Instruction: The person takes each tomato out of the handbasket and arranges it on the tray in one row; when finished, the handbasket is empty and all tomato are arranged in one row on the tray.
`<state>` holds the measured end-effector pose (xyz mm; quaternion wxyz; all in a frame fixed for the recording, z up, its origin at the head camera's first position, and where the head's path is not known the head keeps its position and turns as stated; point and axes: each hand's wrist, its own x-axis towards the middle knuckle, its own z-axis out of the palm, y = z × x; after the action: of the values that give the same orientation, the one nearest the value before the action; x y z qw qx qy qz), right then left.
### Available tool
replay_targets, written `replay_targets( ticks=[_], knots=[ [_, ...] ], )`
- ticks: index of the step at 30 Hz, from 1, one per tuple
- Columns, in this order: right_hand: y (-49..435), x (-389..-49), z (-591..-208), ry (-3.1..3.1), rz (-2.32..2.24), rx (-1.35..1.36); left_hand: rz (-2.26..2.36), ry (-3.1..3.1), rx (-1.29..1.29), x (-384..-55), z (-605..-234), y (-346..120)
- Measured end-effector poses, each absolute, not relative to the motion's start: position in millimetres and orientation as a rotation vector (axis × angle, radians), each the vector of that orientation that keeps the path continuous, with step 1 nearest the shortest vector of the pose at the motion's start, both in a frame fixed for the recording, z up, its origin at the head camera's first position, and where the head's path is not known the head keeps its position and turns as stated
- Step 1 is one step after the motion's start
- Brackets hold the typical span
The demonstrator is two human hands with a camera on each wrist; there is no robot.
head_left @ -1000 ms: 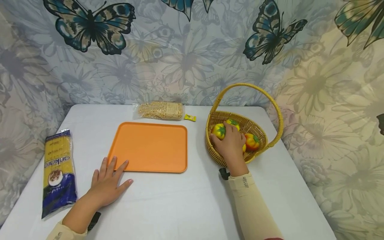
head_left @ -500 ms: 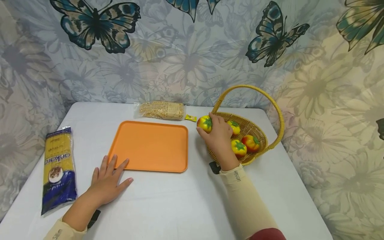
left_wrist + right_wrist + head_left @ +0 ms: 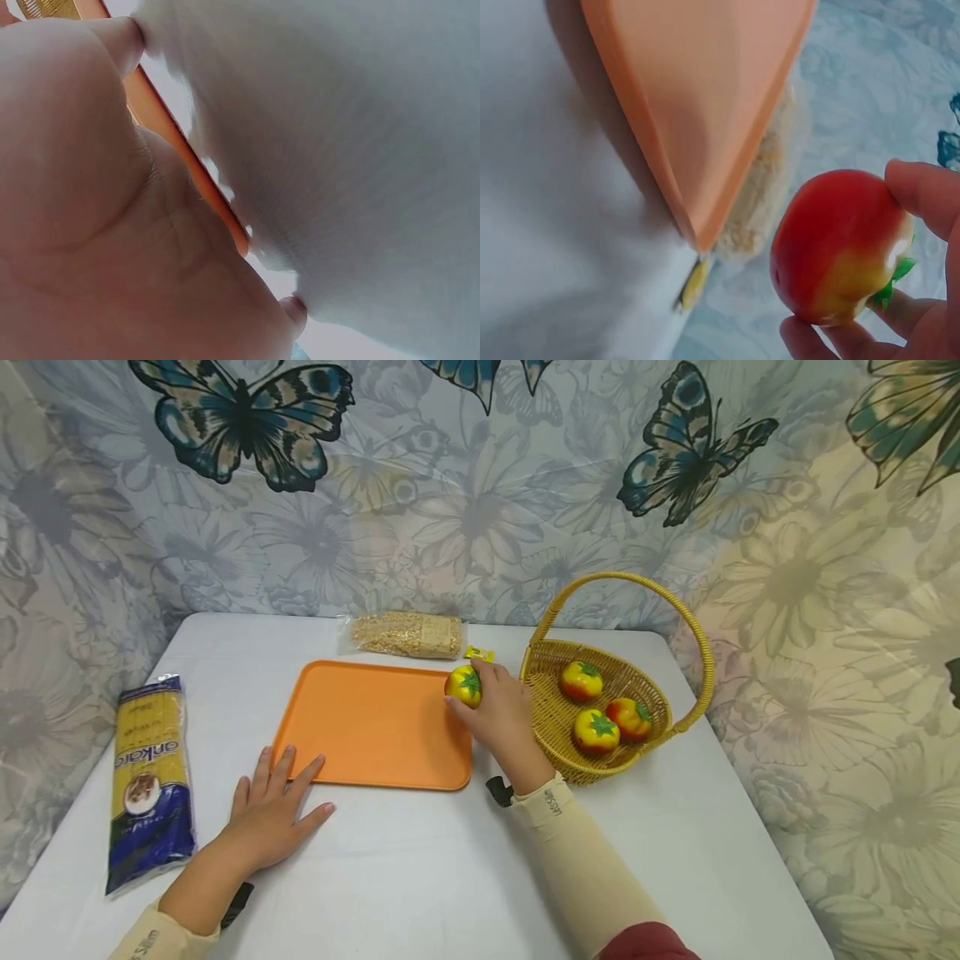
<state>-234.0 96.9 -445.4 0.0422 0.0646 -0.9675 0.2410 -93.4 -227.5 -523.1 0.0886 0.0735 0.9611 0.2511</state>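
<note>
My right hand pinches a red-and-yellow fruit with a green leafy top between thumb and fingers. It is over the right end of the orange tray. In the right wrist view the fruit shows its glossy red side, gripped from both ends, near the tray's corner. My left hand lies flat with fingers spread, its fingertips on the tray's near left corner. The left wrist view shows mostly the palm and a strip of tray edge. Several similar fruits lie in the wicker basket.
Behind the tray lies a clear bag of yellow kernels, with a small yellow packet beside it. A yellow-and-blue Ankara pasta pack lies at the left. The basket's tall handle arches up on the right.
My right hand has lifted one fruit out of the basket and carried it left, over the tray's right end. The left hand has stayed in place on the tray's corner.
</note>
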Motion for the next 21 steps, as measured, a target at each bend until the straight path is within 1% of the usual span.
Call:
replay_targets(
  ticks=[13, 21],
  knots=[
    [75, -234, -467, -3.021, 0.735, 0.273, 0.729, 2.870, 0.206, -93, -521, -227],
    [71, -233, -480, -3.060, 0.733, 0.287, 0.711, 2.844, 0.198, -94, -515, -225]
  ],
)
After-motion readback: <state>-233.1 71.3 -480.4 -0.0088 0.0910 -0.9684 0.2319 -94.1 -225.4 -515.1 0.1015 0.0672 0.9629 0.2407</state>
